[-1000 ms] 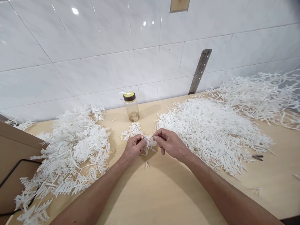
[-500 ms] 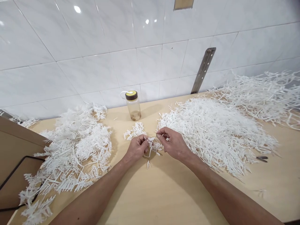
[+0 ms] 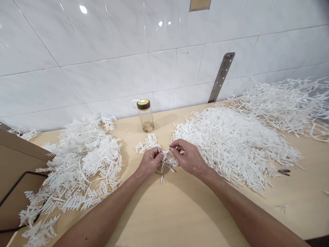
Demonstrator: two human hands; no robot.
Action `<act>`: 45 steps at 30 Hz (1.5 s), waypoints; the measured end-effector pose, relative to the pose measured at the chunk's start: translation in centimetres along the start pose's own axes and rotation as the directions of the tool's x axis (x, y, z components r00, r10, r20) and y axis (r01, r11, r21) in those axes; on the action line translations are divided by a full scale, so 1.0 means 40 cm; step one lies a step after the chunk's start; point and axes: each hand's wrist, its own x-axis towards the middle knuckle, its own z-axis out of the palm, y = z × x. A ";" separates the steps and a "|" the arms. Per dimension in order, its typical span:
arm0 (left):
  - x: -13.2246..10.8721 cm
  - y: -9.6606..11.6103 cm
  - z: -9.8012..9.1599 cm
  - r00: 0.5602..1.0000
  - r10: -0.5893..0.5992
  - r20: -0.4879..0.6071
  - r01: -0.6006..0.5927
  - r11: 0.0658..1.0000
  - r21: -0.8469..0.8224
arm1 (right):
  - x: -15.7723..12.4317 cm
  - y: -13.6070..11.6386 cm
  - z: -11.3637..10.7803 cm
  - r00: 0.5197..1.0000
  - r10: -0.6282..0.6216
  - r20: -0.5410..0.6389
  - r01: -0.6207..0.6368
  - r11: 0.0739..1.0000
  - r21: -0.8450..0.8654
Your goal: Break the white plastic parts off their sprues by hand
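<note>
My left hand (image 3: 149,161) and my right hand (image 3: 187,157) meet at the middle of a light wooden table (image 3: 174,212), both with fingers pinched on one white plastic sprig (image 3: 166,160) held between them. A small white fragment (image 3: 161,179) lies on the table just below the hands. A few loose white sprigs (image 3: 147,142) rest just beyond my left hand.
A big heap of white plastic sprigs (image 3: 77,161) lies at the left, another heap (image 3: 231,140) at the right, a looser one (image 3: 282,103) far right. A clear bottle (image 3: 145,116) with a brown-yellow lid stands by the tiled wall. Small scissors (image 3: 283,171) lie right; a cardboard box (image 3: 15,171) left.
The hands stay pinched on the same sprig, with only small finger shifts. The view has drifted slightly.
</note>
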 end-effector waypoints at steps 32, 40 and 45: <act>-0.005 0.031 0.005 0.992 -0.110 0.066 0.108 0.993 0.042 | 0.004 -0.007 -0.031 0.955 -0.218 0.200 0.247 0.960 -0.133; -0.010 0.030 0.003 0.987 -0.119 0.104 0.113 0.991 0.067 | 0.006 -0.016 -0.038 0.972 -0.065 0.228 0.088 0.992 -0.094; -0.009 0.031 0.000 0.983 -0.126 0.134 0.117 0.991 0.069 | 0.007 -0.017 -0.041 0.970 -0.046 0.238 0.053 0.998 -0.027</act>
